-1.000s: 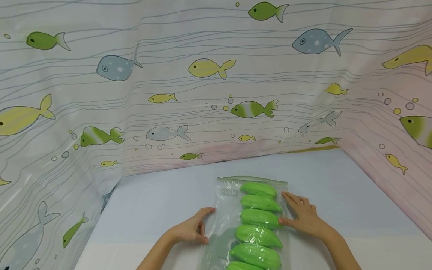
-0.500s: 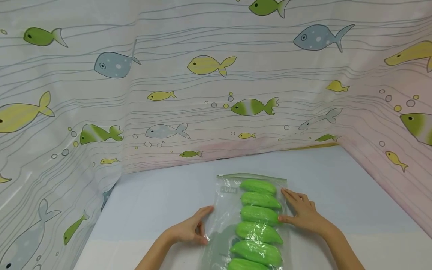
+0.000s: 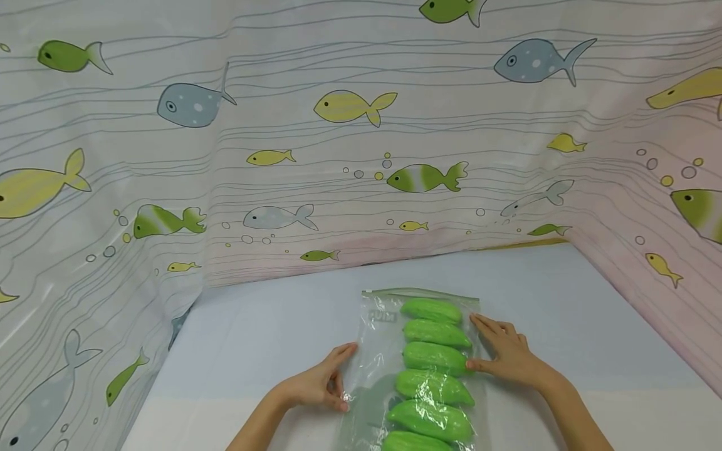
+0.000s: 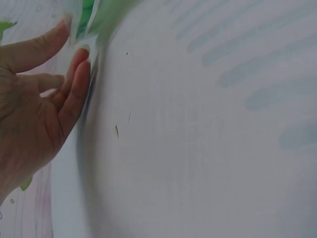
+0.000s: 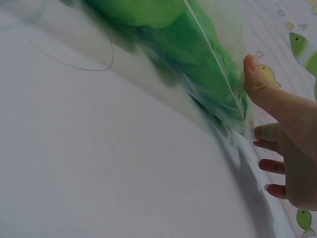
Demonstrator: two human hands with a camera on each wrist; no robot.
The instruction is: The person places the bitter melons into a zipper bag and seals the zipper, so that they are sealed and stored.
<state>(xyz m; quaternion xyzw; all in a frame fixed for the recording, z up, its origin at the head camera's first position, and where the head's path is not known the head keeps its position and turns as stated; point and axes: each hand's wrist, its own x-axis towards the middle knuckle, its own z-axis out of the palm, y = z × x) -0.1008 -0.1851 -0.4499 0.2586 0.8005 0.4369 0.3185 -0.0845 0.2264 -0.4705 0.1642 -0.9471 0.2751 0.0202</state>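
Note:
A clear zip-top bag (image 3: 376, 351) lies flat in the head view, its green zip edge at the far end. Several bright green, elongated, fruit-like pieces (image 3: 433, 357) are stacked in a column inside it, toward its right side; their exact kind cannot be told. My left hand (image 3: 316, 379) is at the bag's left edge, thumb and fingers spread apart, fingertips touching or very near the plastic. Along the right edge, my right hand (image 3: 510, 354) rests with spread fingers, its thumb against the bag beside the third piece. The bag's near end is cut off by the frame.
The bag lies on a white and pale blue tabletop (image 3: 271, 319). Behind and at both sides hangs a sheet (image 3: 338, 194) printed with fish and wavy lines. In the left wrist view, pale blue stripes (image 4: 257, 54) show on a white surface.
The whole scene has shifted slightly upward in the head view. Both hands and the bag keep nearly the same positions relative to each other.

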